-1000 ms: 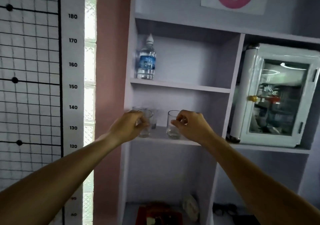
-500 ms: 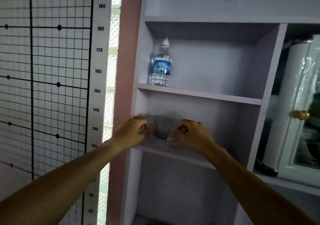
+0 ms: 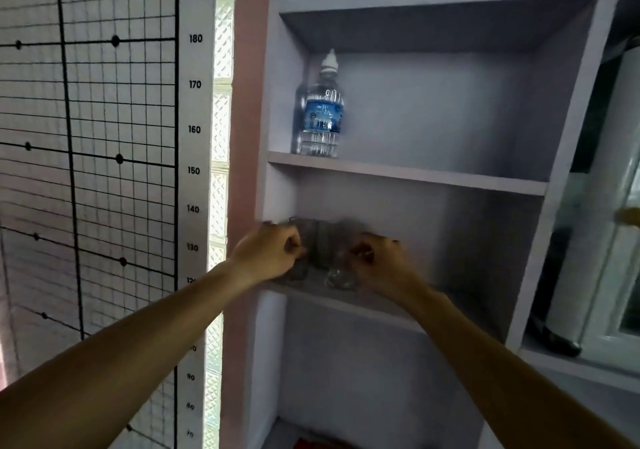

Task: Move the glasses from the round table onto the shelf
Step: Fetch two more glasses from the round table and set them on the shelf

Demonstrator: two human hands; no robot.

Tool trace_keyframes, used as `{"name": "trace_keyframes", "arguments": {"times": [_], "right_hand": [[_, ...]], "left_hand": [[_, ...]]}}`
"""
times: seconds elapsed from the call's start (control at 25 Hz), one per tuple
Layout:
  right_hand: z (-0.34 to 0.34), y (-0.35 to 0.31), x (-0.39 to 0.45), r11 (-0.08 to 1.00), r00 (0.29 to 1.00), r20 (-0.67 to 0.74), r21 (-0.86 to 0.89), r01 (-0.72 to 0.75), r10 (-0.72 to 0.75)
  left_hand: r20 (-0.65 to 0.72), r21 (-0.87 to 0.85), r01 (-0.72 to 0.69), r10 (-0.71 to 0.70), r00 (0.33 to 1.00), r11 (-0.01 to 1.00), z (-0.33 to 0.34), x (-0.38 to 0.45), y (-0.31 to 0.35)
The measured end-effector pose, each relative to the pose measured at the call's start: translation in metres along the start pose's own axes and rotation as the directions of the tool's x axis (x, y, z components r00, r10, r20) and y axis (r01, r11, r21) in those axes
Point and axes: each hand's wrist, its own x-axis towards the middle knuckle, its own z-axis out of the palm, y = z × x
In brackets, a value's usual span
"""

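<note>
Clear drinking glasses stand blurred on the middle shelf (image 3: 374, 305) of a pale lilac shelf unit. My left hand (image 3: 268, 256) grips the left glass (image 3: 298, 268) at its rim side, fingers curled. My right hand (image 3: 379, 261) pinches the rim of the right glass (image 3: 337, 277). A third glass (image 3: 322, 241) stands behind and between them, against the back of the shelf. Motion blur hides the glasses' exact outlines.
A water bottle with a blue label (image 3: 320, 109) stands on the shelf above. To the right is a white cabinet with a glass door (image 3: 623, 241) and a dark object at its foot. A height chart (image 3: 194, 171) covers the wall on the left.
The view has shifted so the shelf sits further right and closer. Both hands stay at the glasses on the middle shelf, and the two glasses now stand nearer each other.
</note>
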Motion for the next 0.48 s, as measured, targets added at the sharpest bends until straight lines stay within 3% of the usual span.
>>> {"name": "trace_keyframes", "arguments": {"times": [0.24, 0.48], "right_hand": [[0.005, 0.008, -0.002, 0.996, 1.000, 0.012, 0.090, -0.011, 0.010], [0.010, 0.010, -0.009, 0.967, 0.999, 0.041, 0.251, -0.039, 0.029]], "left_hand": [[-0.035, 0.150, -0.030, 0.035, 0.999, 0.988, 0.004, -0.003, -0.007], [-0.218, 0.320, -0.056, 0.131, 0.967, 0.946, 0.003, -0.014, -0.011]]}}
